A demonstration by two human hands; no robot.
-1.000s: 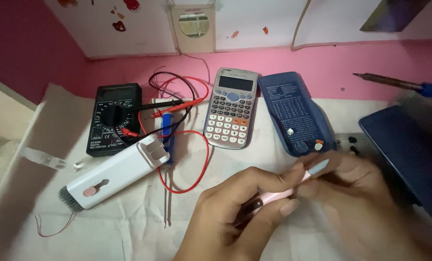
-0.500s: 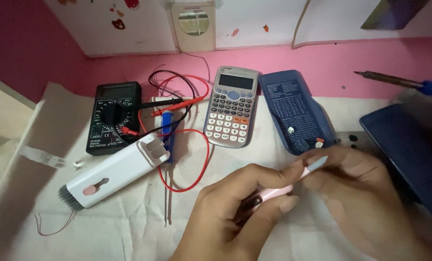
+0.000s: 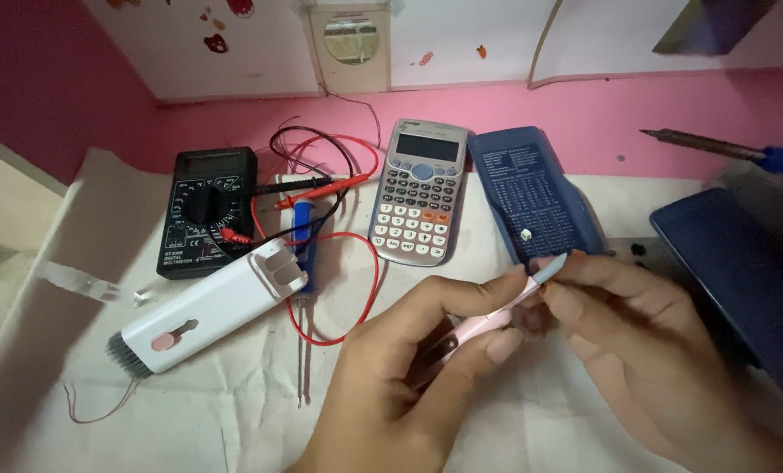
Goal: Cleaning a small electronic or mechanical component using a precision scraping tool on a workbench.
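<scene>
From my head camera: my left hand (image 3: 418, 368) gripped a pink pen-like tool (image 3: 483, 322) low over the desk (image 3: 234, 412), while my right hand (image 3: 645, 333) pinched its grey tip (image 3: 551, 269) between the fingertips. Behind them lay a grey calculator (image 3: 418, 193) beside its blue cover (image 3: 532, 197), a black multimeter (image 3: 203, 210) with red and black leads (image 3: 339, 188), and a white cleaning brush (image 3: 208, 307).

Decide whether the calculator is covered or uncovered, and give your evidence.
Uncovered. The calculator lies face up with keys and screen showing; its blue cover lies separately beside it.
</scene>
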